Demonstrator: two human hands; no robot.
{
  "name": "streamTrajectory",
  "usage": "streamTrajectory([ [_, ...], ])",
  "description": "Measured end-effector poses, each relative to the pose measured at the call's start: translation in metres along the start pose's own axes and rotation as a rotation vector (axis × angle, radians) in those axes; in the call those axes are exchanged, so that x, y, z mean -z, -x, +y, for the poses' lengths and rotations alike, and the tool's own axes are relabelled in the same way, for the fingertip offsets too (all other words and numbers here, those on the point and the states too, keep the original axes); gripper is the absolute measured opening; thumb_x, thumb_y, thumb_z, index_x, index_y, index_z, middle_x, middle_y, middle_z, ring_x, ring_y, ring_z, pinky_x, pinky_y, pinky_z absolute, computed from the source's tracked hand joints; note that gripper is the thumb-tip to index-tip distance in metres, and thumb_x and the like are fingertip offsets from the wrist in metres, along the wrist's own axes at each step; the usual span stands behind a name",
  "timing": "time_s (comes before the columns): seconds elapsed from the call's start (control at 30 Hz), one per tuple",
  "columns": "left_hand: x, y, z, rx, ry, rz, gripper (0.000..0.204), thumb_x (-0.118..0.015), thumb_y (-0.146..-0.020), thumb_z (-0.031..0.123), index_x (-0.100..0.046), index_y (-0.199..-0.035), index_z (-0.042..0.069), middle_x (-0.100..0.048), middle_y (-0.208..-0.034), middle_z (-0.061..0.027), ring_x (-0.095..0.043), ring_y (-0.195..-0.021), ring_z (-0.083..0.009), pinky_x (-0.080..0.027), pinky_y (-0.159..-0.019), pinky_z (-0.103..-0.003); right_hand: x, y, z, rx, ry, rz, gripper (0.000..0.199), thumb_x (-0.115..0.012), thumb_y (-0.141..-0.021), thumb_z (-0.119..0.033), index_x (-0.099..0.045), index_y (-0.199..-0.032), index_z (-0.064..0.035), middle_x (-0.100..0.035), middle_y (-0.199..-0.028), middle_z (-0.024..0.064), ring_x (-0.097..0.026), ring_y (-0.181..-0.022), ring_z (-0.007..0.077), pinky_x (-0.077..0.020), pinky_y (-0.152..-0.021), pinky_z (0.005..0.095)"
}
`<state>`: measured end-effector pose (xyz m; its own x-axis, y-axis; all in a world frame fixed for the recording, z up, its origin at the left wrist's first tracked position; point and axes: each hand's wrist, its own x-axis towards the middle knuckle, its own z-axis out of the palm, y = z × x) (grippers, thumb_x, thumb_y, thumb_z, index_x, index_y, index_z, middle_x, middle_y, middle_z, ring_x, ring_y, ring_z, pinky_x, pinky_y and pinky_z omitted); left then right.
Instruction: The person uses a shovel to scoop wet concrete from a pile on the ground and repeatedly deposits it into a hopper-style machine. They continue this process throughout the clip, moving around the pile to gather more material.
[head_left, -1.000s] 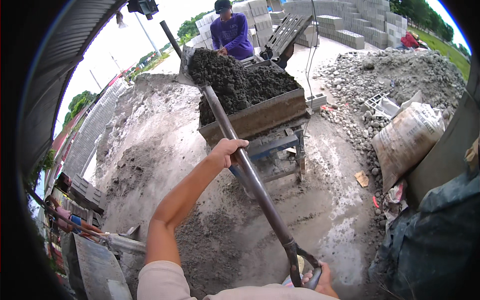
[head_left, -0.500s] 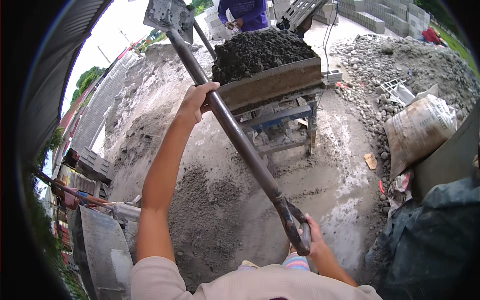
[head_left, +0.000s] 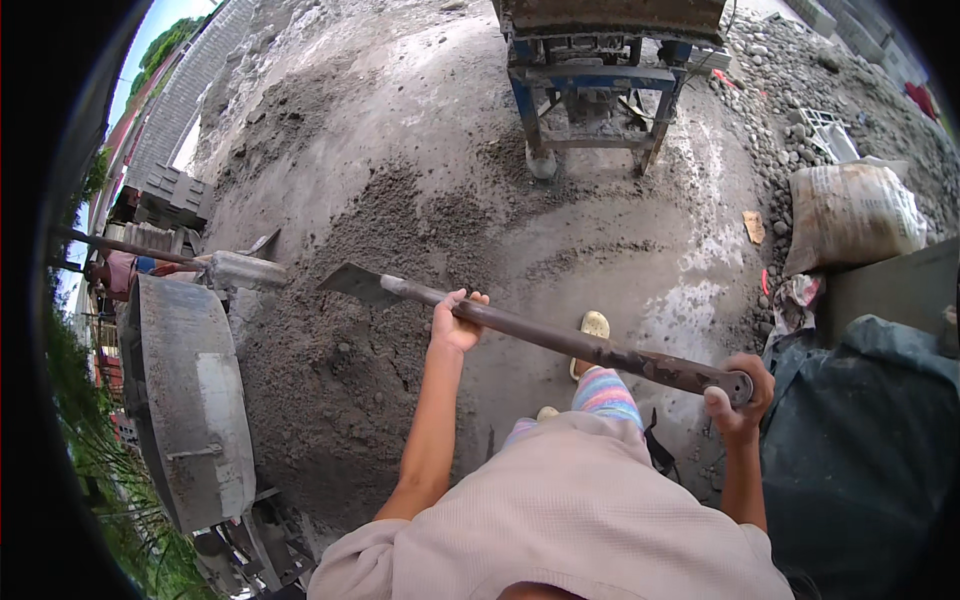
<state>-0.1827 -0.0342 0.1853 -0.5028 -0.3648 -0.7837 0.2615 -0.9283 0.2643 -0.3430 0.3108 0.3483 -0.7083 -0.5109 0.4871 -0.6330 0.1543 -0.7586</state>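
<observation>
A shovel with a dark brown shaft (head_left: 540, 333) lies across in front of me, held at a slant. My left hand (head_left: 458, 320) is closed round the shaft close to the blade. My right hand (head_left: 740, 393) grips the handle end at the right. The flat grey blade (head_left: 352, 284) points left, over the edge of a heap of damp grey sand mix (head_left: 330, 400) on the ground; I see no load on it. Whether the blade touches the heap, I cannot tell.
A metal stand with blue legs (head_left: 525, 105) is ahead, its top cut off. At left is a grey metal drum (head_left: 205, 390). On the right are a stained sack (head_left: 850, 215), a dark green tarp (head_left: 860, 460) and gravel (head_left: 790, 125). My feet wear pale clogs (head_left: 594, 325).
The shovel has swung down and left from the tray of dark mix, blade now low near the heap. My view has tilted down; the person in purple has left it.
</observation>
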Motion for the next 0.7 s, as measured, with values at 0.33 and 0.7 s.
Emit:
streamTrajectory([
  [0.33, 0.185, 0.125, -0.048, 0.021, 0.255, -0.166, 0.020, -0.049, -0.073, 0.023, -0.049, -0.076, 0.003, -0.055, -0.071, -0.0067, -0.055, -0.070, -0.0198, -0.045, -0.067, -0.032, -0.223, 0.099, -0.150, 0.909, -0.147, -0.863, 0.020, -0.059, -0.060, -0.028, -0.046, -0.064, -0.0123, -0.045, -0.055, -0.0006, -0.047, -0.054, 0.0142, -0.0349, -0.051, 0.0268],
  [0.7, 0.272, 0.127, -0.117, -0.258, 0.614, -0.023, 0.036, -0.039, -0.076, 0.043, -0.050, -0.072, 0.009, -0.055, -0.071, -0.0015, -0.055, -0.071, -0.0145, -0.041, -0.070, -0.030, -0.201, 0.194, -0.187, 0.932, 0.007, -1.140, 0.016, -0.058, -0.055, -0.021, -0.049, -0.064, -0.0106, -0.048, -0.056, 0.0002, -0.050, -0.054, 0.0150, -0.0362, -0.050, 0.0284],
])
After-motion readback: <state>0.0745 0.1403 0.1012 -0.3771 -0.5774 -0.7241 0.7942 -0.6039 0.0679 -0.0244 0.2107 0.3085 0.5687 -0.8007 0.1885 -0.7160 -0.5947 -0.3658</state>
